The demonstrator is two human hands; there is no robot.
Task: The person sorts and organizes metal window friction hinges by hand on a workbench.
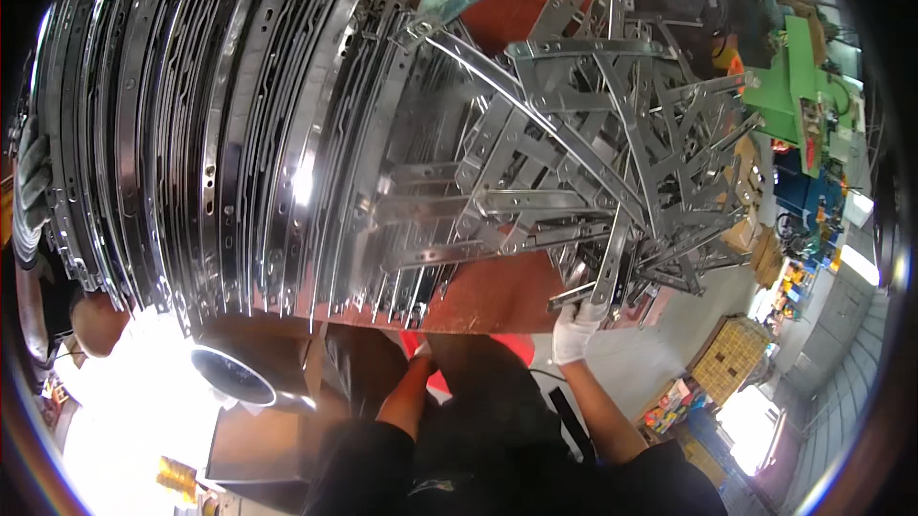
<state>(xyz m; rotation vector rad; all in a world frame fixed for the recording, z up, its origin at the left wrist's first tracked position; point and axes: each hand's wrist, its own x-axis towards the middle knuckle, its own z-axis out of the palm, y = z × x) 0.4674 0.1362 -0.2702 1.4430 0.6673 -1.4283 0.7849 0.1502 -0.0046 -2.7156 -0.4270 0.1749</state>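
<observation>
My right hand [576, 330], in a white glove, is at the table's front edge. Its fingers close on the lower end of a flat, shiny metal strip [613, 263] with holes in it. This strip leans against a jumbled heap of similar metal strips [583, 148]. My left hand [424, 351] is low in front of the table edge, left of my right hand. Only a bit of its white glove shows, and its fingers are hidden. Long metal strips [225, 133] stand packed on edge in a dense row across the table's left side.
Bare red tabletop [502, 291] shows between the row and the heap. Another person's grey-gloved hand [32, 191] rests at the row's far left end. A green machine [789, 95] stands beyond the heap at right. A yellow woven-looking box [730, 361] sits on the right.
</observation>
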